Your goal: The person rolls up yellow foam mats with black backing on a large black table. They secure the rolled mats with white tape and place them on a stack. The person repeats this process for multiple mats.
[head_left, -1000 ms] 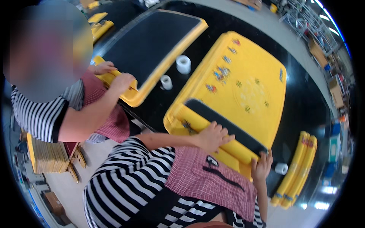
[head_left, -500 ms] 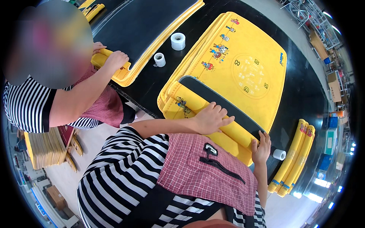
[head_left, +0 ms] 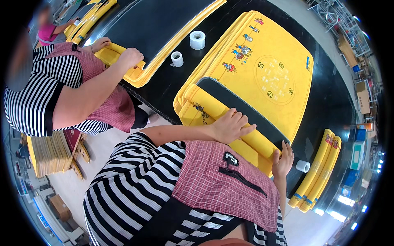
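A yellow mat with a dark underside is partly turned into a roll (head_left: 209, 103) on a stack of printed yellow mats (head_left: 246, 57). My left hand (head_left: 233, 126) rests over the middle of the roll, its fingers draped across the top and its thumb spread to the right. At the roll's right end, my right hand (head_left: 284, 159) grips the mat, thumb on the near side and fingers reaching along the end. A strip of the dark underside (head_left: 242, 108) shows beyond the roll. The near part of the mat is partly hidden by my left arm and apron.
Finished yellow rolls (head_left: 318, 172) lie at the right, beside a small white tape roll (head_left: 303, 166). Two more tape rolls (head_left: 197, 40) stand left of the stack on the black table (head_left: 164, 92). A co-worker (head_left: 88, 90) handles a dark-backed mat (head_left: 147, 28) at the left.
The whole view has shifted slightly. The co-worker's head has moved left, uncovering another person farther back. My hands stay at nearly the same places on the roll.
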`<state>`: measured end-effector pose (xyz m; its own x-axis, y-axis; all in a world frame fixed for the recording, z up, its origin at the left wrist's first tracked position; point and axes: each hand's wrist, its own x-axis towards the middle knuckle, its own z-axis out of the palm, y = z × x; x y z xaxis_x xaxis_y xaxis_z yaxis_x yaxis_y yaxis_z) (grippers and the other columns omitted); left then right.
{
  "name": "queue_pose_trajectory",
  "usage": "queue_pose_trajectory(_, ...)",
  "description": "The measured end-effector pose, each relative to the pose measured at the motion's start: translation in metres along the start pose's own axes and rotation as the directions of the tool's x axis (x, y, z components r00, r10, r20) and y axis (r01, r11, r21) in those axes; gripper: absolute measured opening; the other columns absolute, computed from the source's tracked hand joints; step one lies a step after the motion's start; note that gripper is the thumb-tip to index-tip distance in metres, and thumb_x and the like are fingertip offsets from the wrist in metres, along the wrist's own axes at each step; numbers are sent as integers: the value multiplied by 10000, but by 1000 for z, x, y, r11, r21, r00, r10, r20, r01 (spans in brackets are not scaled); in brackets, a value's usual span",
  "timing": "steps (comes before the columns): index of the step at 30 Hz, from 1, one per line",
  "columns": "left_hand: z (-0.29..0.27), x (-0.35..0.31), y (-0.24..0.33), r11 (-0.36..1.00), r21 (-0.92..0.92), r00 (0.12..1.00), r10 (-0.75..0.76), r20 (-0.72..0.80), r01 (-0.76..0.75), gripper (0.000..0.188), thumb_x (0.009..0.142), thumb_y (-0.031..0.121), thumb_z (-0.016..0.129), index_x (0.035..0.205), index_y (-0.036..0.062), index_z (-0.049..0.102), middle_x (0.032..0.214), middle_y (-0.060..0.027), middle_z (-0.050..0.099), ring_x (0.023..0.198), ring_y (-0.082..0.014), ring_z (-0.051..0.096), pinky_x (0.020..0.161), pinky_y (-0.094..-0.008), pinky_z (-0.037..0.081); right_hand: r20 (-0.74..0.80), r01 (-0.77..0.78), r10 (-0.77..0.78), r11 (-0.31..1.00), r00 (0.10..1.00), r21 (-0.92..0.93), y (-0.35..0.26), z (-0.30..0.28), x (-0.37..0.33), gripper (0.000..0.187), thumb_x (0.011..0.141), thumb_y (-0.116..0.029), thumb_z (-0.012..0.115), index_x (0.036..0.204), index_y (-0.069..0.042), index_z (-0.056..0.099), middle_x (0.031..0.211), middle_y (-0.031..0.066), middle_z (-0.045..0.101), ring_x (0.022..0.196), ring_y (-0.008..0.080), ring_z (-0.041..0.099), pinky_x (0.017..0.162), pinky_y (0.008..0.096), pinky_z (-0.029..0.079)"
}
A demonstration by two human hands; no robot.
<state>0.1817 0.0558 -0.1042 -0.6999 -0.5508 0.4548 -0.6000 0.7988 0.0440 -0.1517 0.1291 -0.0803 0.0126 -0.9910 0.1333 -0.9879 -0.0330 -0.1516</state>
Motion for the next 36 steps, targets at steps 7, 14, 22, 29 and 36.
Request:
queue_pose_trajectory(7, -7, 4, -1, 998, -48, 993, -24, 116, 30, 664, 899, 418, 723, 1483, 162, 536, 1075, -108, 568, 982, -283, 534, 952, -458, 403, 20, -11, 11, 1000, 1000, 2, 3, 2, 3, 590, 1022, -503, 505, 1366, -47, 652, 1401, 246, 590, 1222, 441, 572, 1064, 498, 441)
queue_pose_trajectory(14, -5, 6, -1, 997, -65, 990, -35, 138, 44, 658, 915, 418, 705, 1494, 158, 531, 1077, -102, 584, 991, -277, 538, 939, -446, 400, 5, 0, -1, 1000, 1000, 26, 3, 3, 6, 565, 1004, -475, 543, 1358, -49, 658, 1387, 248, 596, 1213, 442, 574, 1058, 497, 445)
queue_pose_trajectory(22, -11, 14, 1, 997, -77, 973, -3, 232, 21, 619, 957, 409, 632, 1506, 146, 524, 1088, -103, 593, 1004, -270, 539, 902, -436, 383, -12, -110, 111, 993, 994, 33, 1, 0, -7, 523, 919, -396, 640, 1332, -78, 681, 1415, 220, 597, 1210, 433, 575, 1078, 504, 429)
queue_pose_trajectory(29, -10, 7, 0, 994, -94, 968, -37, 247, 62, 658, 952, 390, 671, 1531, 140, 484, 1156, -135, 593, 1075, -300, 544, 971, -462, 406, -112, -54, 62, 996, 992, 66, -2, 4, -2, 537, 899, -433, 631, 1243, -28, 710, 1353, 252, 642, 1118, 444, 611, 1017, 514, 459)
queue_pose_trajectory(36, -13, 10, 4, 994, -88, 946, -40, 322, 72, 692, 984, 410, 651, 1573, 131, 420, 1199, -127, 562, 1121, -290, 514, 1044, -472, 370, -159, -29, 35, 999, 987, 44, 2, 5, -8, 576, 930, -496, 595, 1218, -10, 712, 1327, 267, 652, 1089, 452, 617, 982, 518, 467)
